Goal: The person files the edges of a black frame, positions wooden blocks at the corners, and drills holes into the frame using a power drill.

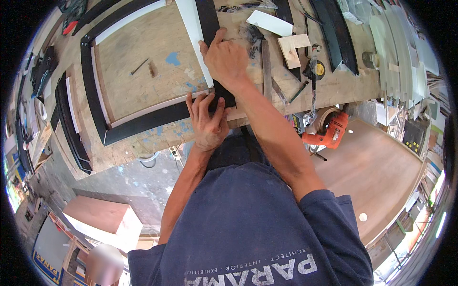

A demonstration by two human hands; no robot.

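Observation:
A black rectangular frame (157,122) with a pale inner edge lies on the wooden worktable. At its near right corner, my left hand (209,123) has bent fingers over the near bar, with the thumb against the corner. Farther up, my right hand (226,61) grips the black right-hand bar, thumb on its inner side and index finger along the top. A white strip (192,28) runs along the inside of that bar. The undersides of both hands are hidden, as is part of the corner joint.
Right of the frame lie a wooden block (292,51), a white piece (270,23), a tape measure (316,70) and black bars (335,38). An orange power tool (331,131) sits below the table's right edge. Another black bar (69,119) lies at the left.

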